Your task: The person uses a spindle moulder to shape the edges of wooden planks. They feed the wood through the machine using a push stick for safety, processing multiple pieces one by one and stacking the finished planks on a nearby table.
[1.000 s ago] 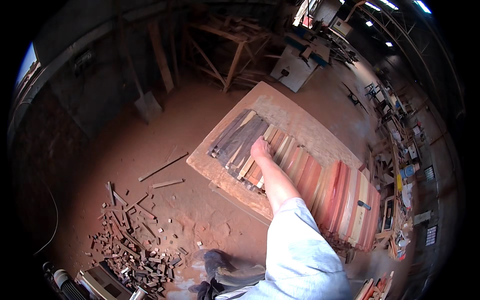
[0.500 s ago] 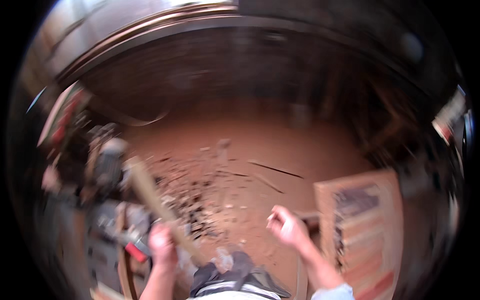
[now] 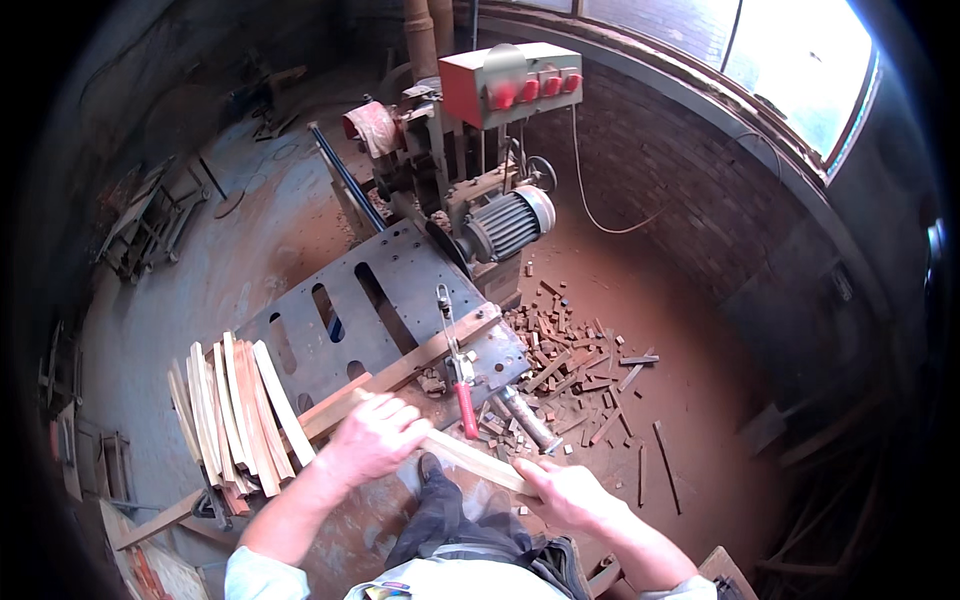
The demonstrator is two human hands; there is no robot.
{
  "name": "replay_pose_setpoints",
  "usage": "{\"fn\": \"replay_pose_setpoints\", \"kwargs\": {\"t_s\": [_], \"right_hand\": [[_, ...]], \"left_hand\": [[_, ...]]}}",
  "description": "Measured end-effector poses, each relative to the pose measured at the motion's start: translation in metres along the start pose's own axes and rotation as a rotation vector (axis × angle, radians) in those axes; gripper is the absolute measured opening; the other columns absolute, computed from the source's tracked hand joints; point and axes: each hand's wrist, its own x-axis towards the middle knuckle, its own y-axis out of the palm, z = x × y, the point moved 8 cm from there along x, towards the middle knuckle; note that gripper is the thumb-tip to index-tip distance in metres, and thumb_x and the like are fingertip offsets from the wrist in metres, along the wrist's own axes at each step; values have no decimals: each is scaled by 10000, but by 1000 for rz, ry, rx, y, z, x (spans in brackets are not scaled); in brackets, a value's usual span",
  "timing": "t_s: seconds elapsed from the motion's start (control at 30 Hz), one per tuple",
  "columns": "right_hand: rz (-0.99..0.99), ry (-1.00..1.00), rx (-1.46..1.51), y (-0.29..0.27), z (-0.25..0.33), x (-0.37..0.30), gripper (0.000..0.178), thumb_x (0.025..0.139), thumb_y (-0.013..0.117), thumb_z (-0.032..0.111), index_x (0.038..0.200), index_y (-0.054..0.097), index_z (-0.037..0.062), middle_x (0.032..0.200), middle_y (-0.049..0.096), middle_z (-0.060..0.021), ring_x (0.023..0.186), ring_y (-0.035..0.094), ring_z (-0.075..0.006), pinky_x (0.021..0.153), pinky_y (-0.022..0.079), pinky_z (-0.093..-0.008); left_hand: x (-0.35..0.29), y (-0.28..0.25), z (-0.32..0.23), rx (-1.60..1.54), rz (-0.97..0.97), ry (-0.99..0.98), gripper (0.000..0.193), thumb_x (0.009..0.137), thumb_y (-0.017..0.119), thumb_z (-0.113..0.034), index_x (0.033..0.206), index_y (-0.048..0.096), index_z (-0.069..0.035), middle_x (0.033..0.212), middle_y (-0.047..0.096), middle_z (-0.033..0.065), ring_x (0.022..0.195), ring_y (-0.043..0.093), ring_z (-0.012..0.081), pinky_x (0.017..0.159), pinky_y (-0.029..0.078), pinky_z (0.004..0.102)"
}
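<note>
A pale wooden strip (image 3: 472,461) spans the gap between my two hands, held slanting in front of my body. My left hand (image 3: 378,436) is closed around its upper left part. At its lower right end, my right hand (image 3: 572,497) grips with thumb and fingers. Just beyond the strip lies a slotted metal machine table (image 3: 335,275), with a wooden bar (image 3: 425,352) fixed across its near side. A toggle clamp with a red handle (image 3: 466,408) stands at that bar, between my hands and the table.
Many wooden strips (image 3: 235,405) lie bundled left of my left hand. Beyond the table are an electric motor (image 3: 510,222) and a control box with red switches (image 3: 515,85). Offcuts (image 3: 560,350) litter the floor to the right. A cable (image 3: 590,205) hangs from the box.
My view has swung left toward the machine. The wooden strip, earlier in my left hand alone, now has my right hand on its other end too.
</note>
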Motion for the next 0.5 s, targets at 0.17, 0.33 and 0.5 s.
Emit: {"fn": "replay_pose_setpoints", "kwargs": {"t_s": [0.17,0.33,0.5], "right_hand": [[-550,-78,152,-103,6,37,707,847,774,278,1413,468,-15,1385,508,-281,1243,566,-400,1039,492,-449],[-462,1,253,-50,16,93,656,895,747,249,1403,466,-58,1361,512,-272,1247,554,-390,1025,488,-442],[-478,-9,273,-31,35,115,654,888,752,242,1392,464,-59,1345,503,-277,1263,522,-411,1058,460,-452]], "left_hand": [[-86,-16,103,-28,-191,-366,125,835,710,-196,883,649,-98,775,676,110,712,689,280,636,563,422],[-98,38,197,-72,70,-796,255,889,693,-273,1035,647,-68,880,696,154,865,692,358,753,551,492],[-30,122,211,-297,169,-717,316,936,619,-369,1066,672,-86,1006,720,165,974,687,373,832,545,504]]}}
